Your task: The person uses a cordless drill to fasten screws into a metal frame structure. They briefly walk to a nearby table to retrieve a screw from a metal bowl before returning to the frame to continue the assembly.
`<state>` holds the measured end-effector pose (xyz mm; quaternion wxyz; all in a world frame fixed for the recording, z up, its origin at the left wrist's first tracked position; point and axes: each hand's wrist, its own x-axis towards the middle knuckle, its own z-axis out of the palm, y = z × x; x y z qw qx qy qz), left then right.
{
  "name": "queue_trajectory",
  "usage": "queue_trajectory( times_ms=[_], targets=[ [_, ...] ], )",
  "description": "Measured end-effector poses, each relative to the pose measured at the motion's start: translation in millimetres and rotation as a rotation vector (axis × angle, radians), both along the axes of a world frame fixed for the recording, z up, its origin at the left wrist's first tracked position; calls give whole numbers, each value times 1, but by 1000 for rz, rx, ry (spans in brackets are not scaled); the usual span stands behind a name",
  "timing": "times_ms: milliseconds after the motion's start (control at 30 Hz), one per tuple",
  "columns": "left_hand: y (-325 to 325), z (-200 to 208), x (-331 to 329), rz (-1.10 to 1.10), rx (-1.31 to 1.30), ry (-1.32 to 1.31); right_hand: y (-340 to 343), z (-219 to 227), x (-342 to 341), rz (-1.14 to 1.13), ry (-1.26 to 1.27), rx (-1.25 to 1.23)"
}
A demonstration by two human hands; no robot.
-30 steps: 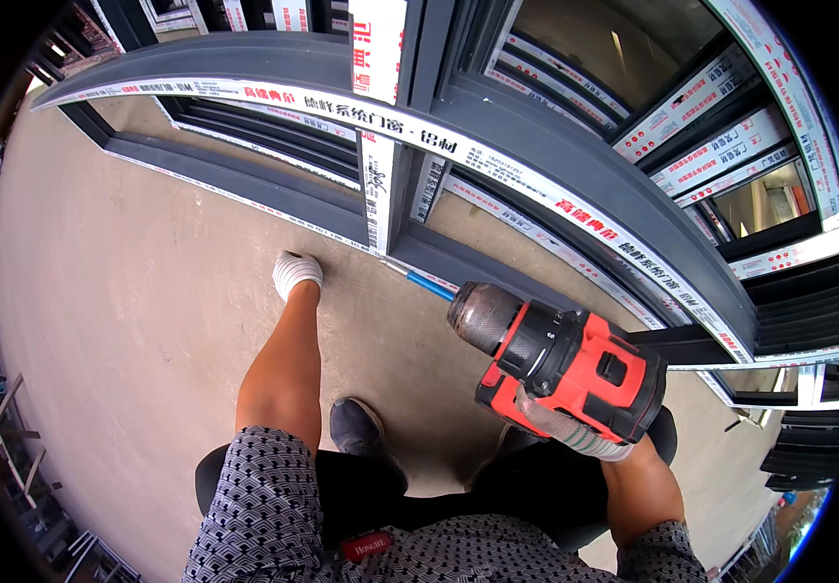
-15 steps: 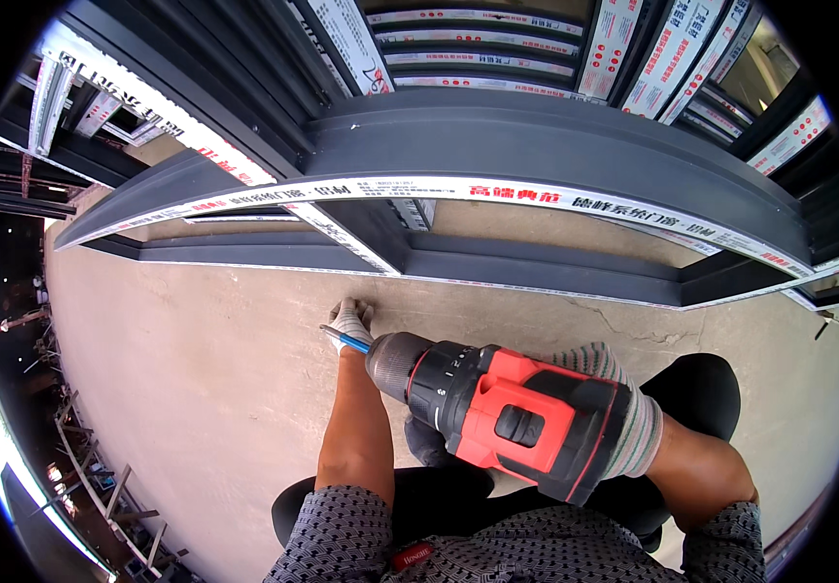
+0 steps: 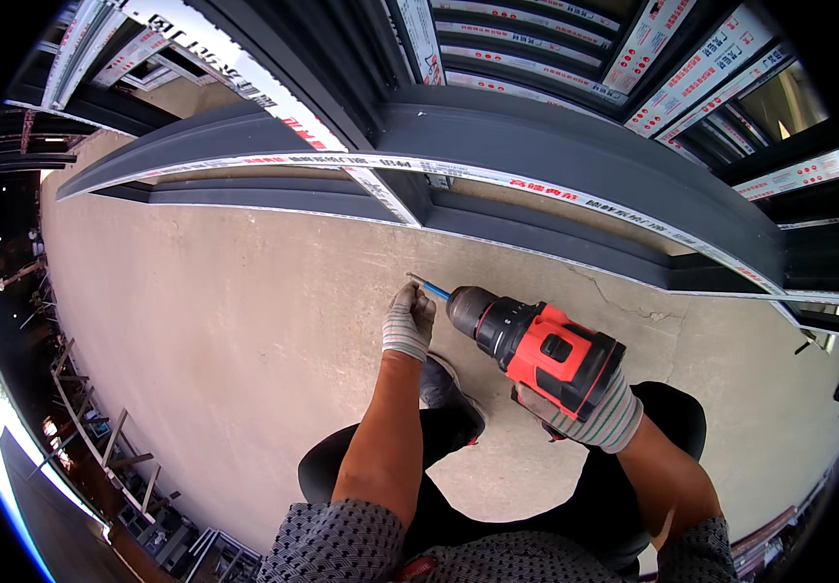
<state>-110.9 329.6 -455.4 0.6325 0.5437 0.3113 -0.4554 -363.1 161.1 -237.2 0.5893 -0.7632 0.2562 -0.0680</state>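
Note:
My right hand (image 3: 606, 416), in a striped knit glove, is wrapped round the handle of a red and black cordless drill (image 3: 547, 352). The drill's chuck points left and slightly away from me, with a blue driver bit (image 3: 431, 288) in it. My left hand (image 3: 408, 323), gloved as well, has its fingers pinched together right beside the bit's tip; whatever lies between them is too small to make out. Beyond both hands stands a dark grey metal frame (image 3: 555, 129) with a curved edge, a straight lower rail (image 3: 555, 255) and a short crossbar (image 3: 390, 199).
Further frames and bars (image 3: 526, 68) with white and red protective film are stacked behind the curved frame. The concrete floor (image 3: 205, 321) has a crack near the frame. My shoe (image 3: 446, 394) is below the left hand. A metal rack (image 3: 99, 437) stands at far left.
The drill and my right hand have moved away from me, toward the frame. My left hand has shifted right, its fingers now close to the bit's tip. The head view has shifted too.

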Motion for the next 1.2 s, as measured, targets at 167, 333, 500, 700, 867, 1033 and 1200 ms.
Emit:
queue_trajectory(
  times_ms=[167, 333, 500, 700, 867, 1033, 1200],
  targets=[
    [36, 91, -45, 57, -90, 182, 18, -1, 3, -387, 123, 491],
    [56, 196, -56, 37, -282, 246, 56, 27, -8, -671, 160, 830],
    [93, 301, -46, 36, -520, 291, 77, 108, -8, -582, 300, 871],
    [140, 434, -43, 145, -576, 270, 83, 200, 29, -278, 413, 664],
    [171, 507, -16, 132, -655, 231, 64, 242, 63, 81, 518, 11],
    [233, 596, 52, 98, -733, 119, 73, 294, 129, 88, 597, -45],
    [309, 660, 143, -50, -680, -170, 108, 339, 227, 75, 677, -130]
  ],
)
